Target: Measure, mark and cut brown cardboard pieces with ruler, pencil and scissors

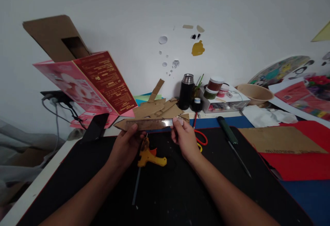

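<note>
My left hand [127, 146] is closed on a cardboard strip [120, 125] with a pointed left end, its thumb on the front face. A flat, shiny metal ruler [168, 122] lies along the strip, and markings on it are too blurred to read. My right hand [184, 136] pinches the ruler near its right end between thumb and fingers. Both pieces are held level above the black mat [180, 191]. Just below my left hand lies a yellow hot glue gun [151, 158] with a grey glue stick [136, 186] sticking out of its back.
Cardboard scraps [151, 108] lie behind my hands, near a black thermos [186, 92]. Red-handled scissors [201, 137] rest beside my right wrist. Farther right are a green-handled tool [228, 130] with a long thin shaft and a cardboard sheet [281, 140]. A phone [96, 127] leans at left.
</note>
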`<state>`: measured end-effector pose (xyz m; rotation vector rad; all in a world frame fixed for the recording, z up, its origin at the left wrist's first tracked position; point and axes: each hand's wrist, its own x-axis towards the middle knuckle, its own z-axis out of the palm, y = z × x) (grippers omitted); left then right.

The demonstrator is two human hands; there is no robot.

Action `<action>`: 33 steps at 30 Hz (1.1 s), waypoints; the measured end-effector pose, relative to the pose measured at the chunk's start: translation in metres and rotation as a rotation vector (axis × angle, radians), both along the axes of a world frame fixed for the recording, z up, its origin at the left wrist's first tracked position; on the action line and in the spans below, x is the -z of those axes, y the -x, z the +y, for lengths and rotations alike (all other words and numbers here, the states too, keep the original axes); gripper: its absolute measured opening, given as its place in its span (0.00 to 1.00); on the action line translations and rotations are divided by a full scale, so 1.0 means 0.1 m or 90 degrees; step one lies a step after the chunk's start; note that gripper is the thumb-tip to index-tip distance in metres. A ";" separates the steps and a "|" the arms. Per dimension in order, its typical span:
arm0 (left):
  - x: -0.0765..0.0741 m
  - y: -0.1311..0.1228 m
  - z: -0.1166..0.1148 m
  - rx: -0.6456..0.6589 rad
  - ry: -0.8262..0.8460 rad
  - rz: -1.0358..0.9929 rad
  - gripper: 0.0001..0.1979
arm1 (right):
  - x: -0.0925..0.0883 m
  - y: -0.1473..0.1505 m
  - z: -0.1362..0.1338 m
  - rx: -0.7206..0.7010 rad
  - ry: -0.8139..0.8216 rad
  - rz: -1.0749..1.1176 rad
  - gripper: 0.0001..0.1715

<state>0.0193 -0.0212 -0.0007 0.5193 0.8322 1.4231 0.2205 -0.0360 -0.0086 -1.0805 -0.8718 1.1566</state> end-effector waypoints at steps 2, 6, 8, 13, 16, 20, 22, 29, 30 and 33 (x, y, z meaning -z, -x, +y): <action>-0.01 0.00 0.00 -0.004 0.004 0.002 0.18 | 0.00 0.00 0.00 -0.001 0.001 -0.003 0.36; -0.03 -0.01 -0.01 -0.013 0.004 0.002 0.19 | 0.01 0.01 0.00 0.004 0.004 0.000 0.36; -0.04 -0.01 -0.01 -0.017 0.002 0.002 0.20 | 0.02 0.01 0.01 0.004 0.004 -0.001 0.36; -0.04 0.00 0.00 -0.012 -0.001 0.002 0.21 | 0.02 0.02 0.02 0.004 -0.002 -0.003 0.36; -0.03 0.01 0.01 -0.010 -0.001 0.003 0.20 | 0.01 0.02 0.02 0.004 0.002 -0.004 0.35; -0.03 0.01 0.02 -0.013 0.000 0.007 0.16 | 0.01 0.03 0.02 -0.001 0.005 -0.003 0.34; -0.03 0.02 0.02 -0.014 0.001 0.010 0.14 | 0.01 0.03 0.02 -0.002 0.007 -0.003 0.34; -0.01 0.02 0.03 -0.014 0.002 0.013 0.15 | -0.01 0.03 0.00 0.004 0.008 -0.010 0.35; -0.01 0.02 0.03 -0.012 0.000 0.013 0.16 | -0.01 0.03 0.00 0.005 0.009 -0.010 0.35; -0.02 0.02 0.02 -0.008 -0.004 0.014 0.19 | -0.02 0.02 0.00 0.008 0.011 -0.012 0.36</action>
